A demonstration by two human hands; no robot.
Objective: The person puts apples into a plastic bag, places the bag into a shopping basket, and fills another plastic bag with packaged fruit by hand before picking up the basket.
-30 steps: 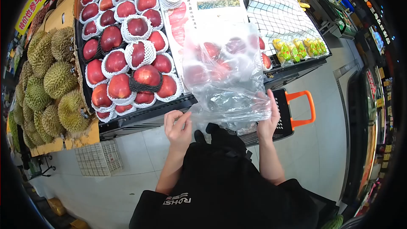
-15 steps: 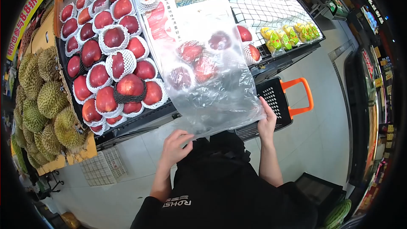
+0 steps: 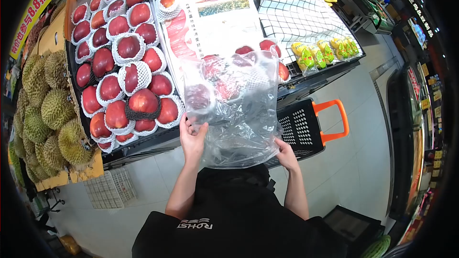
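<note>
A clear plastic bag point(image 3: 239, 131) hangs spread out in front of me. My left hand point(image 3: 193, 139) is closed on its left edge, while my right hand point(image 3: 286, 155) pinches the lower right edge. Several red apples point(image 3: 224, 88) show blurred through the film at the front of the stand; they look to be behind the bag. Left of the bag, many red apples point(image 3: 143, 102) are stacked in rows, most in white foam nets and a few in dark ones.
A printed cardboard sheet point(image 3: 224, 28) lies beyond the bag. On the right are a checked cloth point(image 3: 296, 9), packaged yellow-green fruit point(image 3: 306, 57) and a black basket with an orange handle point(image 3: 330, 137). Durians point(image 3: 57, 114) fill the left side, above a white crate point(image 3: 111, 188) on the floor.
The bag's top edge has dropped and the bag looks narrower. My left hand has moved up its left edge; my right hand has shifted down and left.
</note>
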